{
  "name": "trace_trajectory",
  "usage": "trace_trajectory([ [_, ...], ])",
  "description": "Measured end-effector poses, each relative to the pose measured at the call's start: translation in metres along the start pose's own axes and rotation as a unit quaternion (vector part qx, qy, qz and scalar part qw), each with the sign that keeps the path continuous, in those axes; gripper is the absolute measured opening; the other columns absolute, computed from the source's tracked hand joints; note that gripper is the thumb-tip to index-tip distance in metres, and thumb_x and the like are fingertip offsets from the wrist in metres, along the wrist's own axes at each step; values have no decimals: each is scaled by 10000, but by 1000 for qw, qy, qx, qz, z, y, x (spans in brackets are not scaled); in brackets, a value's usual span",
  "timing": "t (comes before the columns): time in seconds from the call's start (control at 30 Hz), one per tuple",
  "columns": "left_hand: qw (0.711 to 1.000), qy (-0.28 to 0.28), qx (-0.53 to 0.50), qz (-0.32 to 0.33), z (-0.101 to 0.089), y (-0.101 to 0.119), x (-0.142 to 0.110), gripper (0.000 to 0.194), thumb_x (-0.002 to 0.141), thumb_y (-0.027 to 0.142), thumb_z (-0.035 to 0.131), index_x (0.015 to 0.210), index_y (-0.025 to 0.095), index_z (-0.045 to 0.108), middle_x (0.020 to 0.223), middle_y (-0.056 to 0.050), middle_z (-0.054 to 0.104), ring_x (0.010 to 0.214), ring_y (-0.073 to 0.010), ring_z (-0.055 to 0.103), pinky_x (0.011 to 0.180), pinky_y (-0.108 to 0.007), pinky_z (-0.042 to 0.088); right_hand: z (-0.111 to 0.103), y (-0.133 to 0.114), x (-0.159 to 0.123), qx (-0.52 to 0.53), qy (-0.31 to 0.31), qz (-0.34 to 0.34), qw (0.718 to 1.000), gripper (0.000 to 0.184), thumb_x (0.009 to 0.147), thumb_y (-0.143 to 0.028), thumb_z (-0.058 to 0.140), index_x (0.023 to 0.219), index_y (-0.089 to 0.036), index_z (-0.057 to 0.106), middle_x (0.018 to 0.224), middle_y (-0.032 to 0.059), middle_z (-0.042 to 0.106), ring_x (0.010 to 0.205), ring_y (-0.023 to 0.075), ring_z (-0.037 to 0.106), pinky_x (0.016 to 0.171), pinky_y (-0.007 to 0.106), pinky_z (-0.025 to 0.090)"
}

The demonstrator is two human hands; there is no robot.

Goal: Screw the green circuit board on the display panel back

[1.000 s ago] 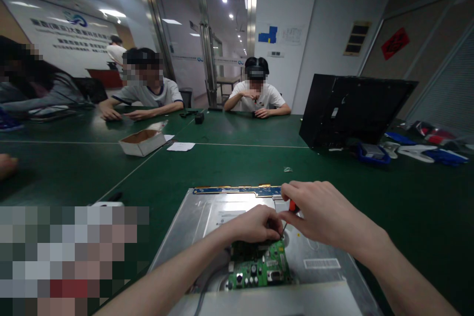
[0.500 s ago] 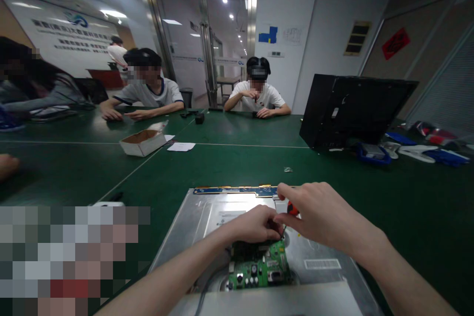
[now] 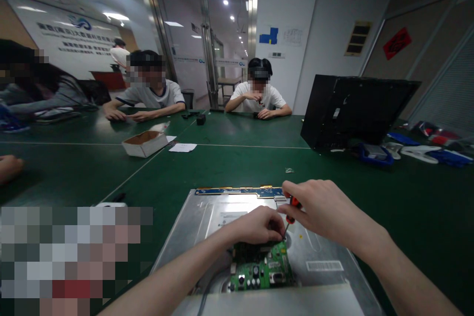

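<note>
A screwdriver (image 3: 291, 218) with a red and black handle is gripped in my right hand (image 3: 314, 207), its thin shaft slanting down to the far right corner of a green circuit board (image 3: 259, 269). Right beside the tip, my left hand (image 3: 261, 224) is closed in a pinch; what its fingertips hold is too small to make out. The board lies on a silver metal display panel (image 3: 181, 237), which has a narrow blue circuit strip (image 3: 229, 191) along its far edge. My left hand hides the far part of the board.
An open white box (image 3: 145, 147) and a paper sheet (image 3: 183, 147) lie farther back on the green table (image 3: 237, 165). A black monitor housing (image 3: 359, 111) stands at the right, near gloves (image 3: 420, 153). Co-workers sit across the table; another person's hand (image 3: 10, 168) rests at left.
My right hand has shifted slightly on the screwdriver, and more of its red handle shows now. The pinching left hand stays at the board's corner.
</note>
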State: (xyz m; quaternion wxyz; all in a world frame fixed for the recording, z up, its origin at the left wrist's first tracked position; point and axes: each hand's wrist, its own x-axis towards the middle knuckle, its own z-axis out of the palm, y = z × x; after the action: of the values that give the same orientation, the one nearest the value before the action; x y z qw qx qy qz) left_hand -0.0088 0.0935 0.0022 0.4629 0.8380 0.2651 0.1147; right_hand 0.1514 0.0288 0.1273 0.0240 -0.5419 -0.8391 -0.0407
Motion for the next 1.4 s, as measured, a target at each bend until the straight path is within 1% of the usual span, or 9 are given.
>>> trace_trajectory([
  [0.07, 1000, -1, -2, 0, 0, -1, 1, 154, 702, 40, 635, 797, 147, 693, 710, 17, 644, 663, -138, 580, 621, -203, 439, 0, 0, -2, 37, 15, -27, 999, 89, 866, -269, 579, 919, -208, 542, 840, 24, 657, 692, 199, 622, 512, 281, 283],
  [0.2, 1000, -2, -1, -4, 0, -2, 2, 131, 705, 55, 649, 795, 141, 691, 721, 11, 653, 676, -148, 586, 636, -213, 442, 1, 2, -8, 87, 13, -62, 994, 206, 809, -172, 571, 1005, -196, 514, 974, 38, 633, 701, 165, 603, 539, 284, 324],
  [0.33, 1000, -2, 2, -9, 0, 0, 1, 115, 709, 59, 648, 777, 144, 684, 688, 22, 631, 645, -136, 567, 612, -206, 427, 1, 4, -6, 80, 3, -46, 996, 220, 820, -138, 554, 1025, -208, 514, 944, 27, 655, 734, 183, 626, 549, 280, 325],
  [0.53, 1000, -4, -1, -6, -2, 4, -1, 155, 698, 35, 637, 800, 143, 683, 704, 19, 636, 669, -139, 575, 630, -206, 431, 1, 4, -2, -6, -1, 4, 1000, 153, 853, -360, 606, 897, -217, 571, 727, 30, 670, 667, 238, 632, 508, 282, 253],
  [0.63, 1000, -2, 4, -5, -2, 4, 0, 140, 690, 36, 646, 777, 137, 685, 684, 21, 622, 653, -135, 561, 619, -205, 420, -1, 4, -6, 37, 6, -29, 999, 81, 832, -266, 598, 875, -213, 554, 801, 19, 659, 670, 195, 607, 518, 280, 271],
  [0.83, 1000, -1, 10, -7, -1, 4, 0, 106, 700, 54, 637, 738, 143, 681, 649, 33, 603, 618, -122, 543, 594, -199, 411, -5, 6, -13, 84, -7, -78, 993, 148, 786, -131, 549, 904, -207, 503, 840, 6, 638, 638, 148, 564, 522, 276, 288],
  [1.1, 1000, -3, 11, 0, -2, 1, 0, 141, 711, 70, 637, 809, 150, 700, 710, 14, 645, 662, -139, 574, 614, -206, 434, -4, 4, -7, -2, 2, -34, 999, 128, 859, -314, 603, 909, -222, 530, 704, 8, 671, 620, 216, 645, 474, 285, 210],
  [1.27, 1000, 0, 16, 3, -2, -1, 1, 136, 706, 67, 639, 798, 146, 700, 692, 20, 647, 660, -141, 579, 613, -206, 432, -7, 4, -13, 61, 9, -93, 994, 117, 814, -243, 582, 892, -221, 497, 823, 3, 650, 649, 174, 598, 510, 281, 277],
  [1.4, 1000, -2, 17, 4, -2, 0, 0, 130, 704, 63, 637, 789, 140, 698, 685, 18, 642, 643, -134, 571, 614, -204, 432, -4, 6, -11, 40, 8, -77, 996, 155, 802, -174, 566, 928, -218, 487, 809, 2, 656, 641, 177, 606, 500, 277, 262],
])
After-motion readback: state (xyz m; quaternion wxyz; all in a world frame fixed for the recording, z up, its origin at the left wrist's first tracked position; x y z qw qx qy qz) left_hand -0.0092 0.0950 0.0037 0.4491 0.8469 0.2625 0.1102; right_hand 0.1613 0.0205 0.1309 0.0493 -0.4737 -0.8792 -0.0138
